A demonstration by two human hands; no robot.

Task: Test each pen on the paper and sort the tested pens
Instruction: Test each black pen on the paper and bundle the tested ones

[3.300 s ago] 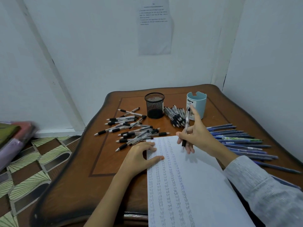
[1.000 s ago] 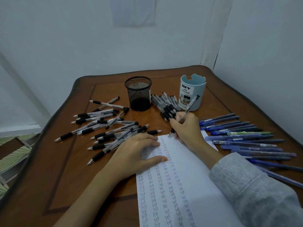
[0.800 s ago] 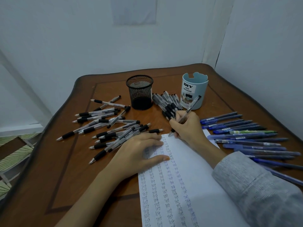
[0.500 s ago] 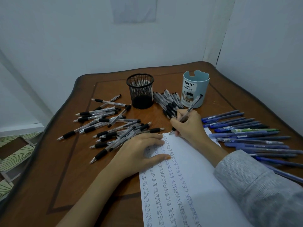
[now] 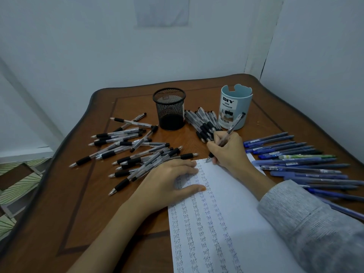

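Wooden table [image 5: 82,203]: right hand [image 5: 229,152] grips pen [image 5: 226,137], tip seemingly touching paper [image 5: 240,194] below-left of fingertips; left hand [image 5: 169,182] flat, released.

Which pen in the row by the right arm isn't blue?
The green pen, lying among the blue pens; its barrel is green and white, the others blue.

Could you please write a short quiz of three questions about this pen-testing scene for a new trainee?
1. True or false: the right hand holds a pen on the paper.
2. Which container stands nearer the blue pens: A, the mesh cup, or B, the blue organizer?
3. Which word is repeated in columns on the paper?

Key: 1 true; 2 B; 3 "test".
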